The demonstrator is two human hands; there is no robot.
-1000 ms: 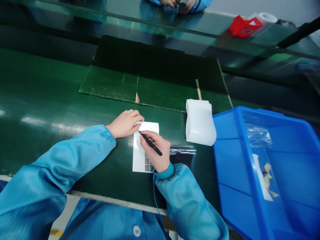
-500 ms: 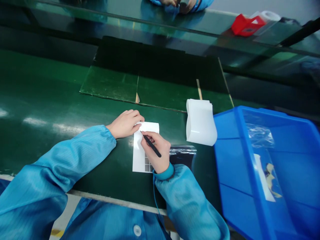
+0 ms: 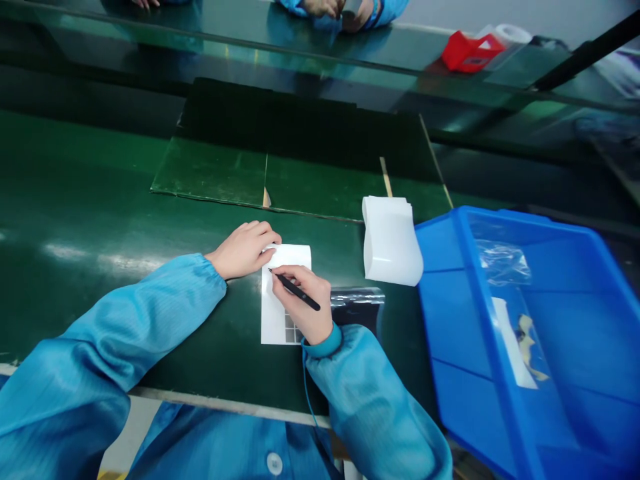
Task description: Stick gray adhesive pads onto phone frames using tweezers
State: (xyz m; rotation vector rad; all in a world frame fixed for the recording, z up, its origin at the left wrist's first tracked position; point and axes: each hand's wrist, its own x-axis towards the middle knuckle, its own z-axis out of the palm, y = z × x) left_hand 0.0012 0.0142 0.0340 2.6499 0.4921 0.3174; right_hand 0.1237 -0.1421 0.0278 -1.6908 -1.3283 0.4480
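While flat on green bench [image 3: 75, 220], white label sheet [image 3: 276, 313] with dark grid squares, pressed at top corner by loosely curled, non-gripping left hand [image 3: 243, 250]; black tweezers [image 3: 298, 292] held pen-style in closed right hand [image 3: 303, 303], tip on sheet; white film stack [image 3: 391, 241], blue bin [image 3: 463, 267] beyond.

My blue work smock [image 3: 225, 447], in a faintly shiny, fine-striped cloth, seen from above at the bench. A round white button [image 3: 274, 463] sits on its front. The left sleeve [image 3: 115, 320] runs long and baggy, puffing out along the forearm and ending in a gathered elastic cuff [image 3: 207, 267] of the same cloth. The right sleeve [image 3: 370, 400] is just as loose but finishes in a narrow knitted cuff [image 3: 323, 343] of deeper teal. A thin blue cord [image 3: 304, 380] drops from beneath that cuff, alongside the sleeve. My left hand [image 3: 243, 250] and right hand [image 3: 303, 303] are bare.
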